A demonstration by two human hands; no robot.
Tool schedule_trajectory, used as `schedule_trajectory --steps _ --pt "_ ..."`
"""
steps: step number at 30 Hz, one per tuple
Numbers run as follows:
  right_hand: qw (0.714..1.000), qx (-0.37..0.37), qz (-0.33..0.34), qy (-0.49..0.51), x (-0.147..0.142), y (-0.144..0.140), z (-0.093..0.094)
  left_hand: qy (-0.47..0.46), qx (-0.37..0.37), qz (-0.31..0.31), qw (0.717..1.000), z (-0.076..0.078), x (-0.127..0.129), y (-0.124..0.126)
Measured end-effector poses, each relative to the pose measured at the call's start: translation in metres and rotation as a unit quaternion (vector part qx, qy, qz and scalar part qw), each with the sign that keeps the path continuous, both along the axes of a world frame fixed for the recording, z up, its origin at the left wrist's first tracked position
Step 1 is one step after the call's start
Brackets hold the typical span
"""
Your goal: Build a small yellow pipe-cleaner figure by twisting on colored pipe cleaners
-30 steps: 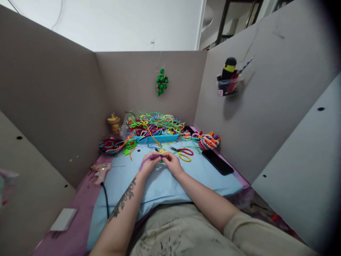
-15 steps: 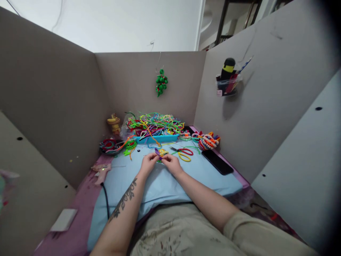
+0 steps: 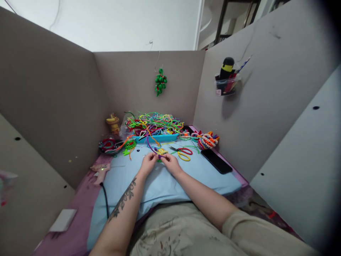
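My left hand [image 3: 149, 163] and my right hand [image 3: 170, 162] meet over the light blue cloth, fingers pinched together. Between them runs a purple cord [image 3: 149, 145], one end of which sticks up and away to the left. Just beyond my fingertips is a small knotted piece in yellow and other colours [image 3: 161, 152], partly covered by my fingers. Red-and-yellow-handled scissors [image 3: 183, 153] lie close to the right of it, blades slightly apart. Where exactly each hand grips the cord is too small to see.
A blue tray [image 3: 170, 137] heaped with coloured cords stands at the back. A pink glue gun [image 3: 102, 173] with a black cable lies left. On the right are a black phone [image 3: 216, 161] and striped knotted pieces [image 3: 208, 141]. A green knotted frog-like piece [image 3: 129, 145] sits left of the tray.
The purple cord, bunched near my fingers before, now has a long end reaching up toward the tray. My hands have hardly moved, and the view has shifted slightly.
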State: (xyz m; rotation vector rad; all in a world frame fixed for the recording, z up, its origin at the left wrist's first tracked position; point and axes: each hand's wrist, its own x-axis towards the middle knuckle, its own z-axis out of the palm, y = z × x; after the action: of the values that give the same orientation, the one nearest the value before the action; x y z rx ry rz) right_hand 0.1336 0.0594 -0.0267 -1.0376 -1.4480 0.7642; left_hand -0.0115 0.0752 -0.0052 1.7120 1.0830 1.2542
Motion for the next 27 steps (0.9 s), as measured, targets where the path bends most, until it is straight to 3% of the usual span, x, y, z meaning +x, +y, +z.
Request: schedule_trajectory --steps 8,13,19,27 --pt "0.999 -0.031 0.002 0.034 0.0006 -0.0023 0.0048 0.089 0.015 0.004 0.996 0.0051 0.003 -0.0058" --pt "0.998 -0.04 0.033 0.038 0.0018 -0.0014 0.0046 0.073 0.035 0.003 0.997 0.0085 0.0023 -0.0077" --pt "0.997 -0.042 0.052 0.037 0.0039 -0.0003 0.0043 0.033 0.001 -0.011 0.999 0.0097 0.0016 -0.0091" --pt "1.0 0.031 -0.004 0.0 -0.0044 -0.0053 0.0026 -0.069 -0.057 0.002 0.996 0.0063 0.0004 -0.0063"
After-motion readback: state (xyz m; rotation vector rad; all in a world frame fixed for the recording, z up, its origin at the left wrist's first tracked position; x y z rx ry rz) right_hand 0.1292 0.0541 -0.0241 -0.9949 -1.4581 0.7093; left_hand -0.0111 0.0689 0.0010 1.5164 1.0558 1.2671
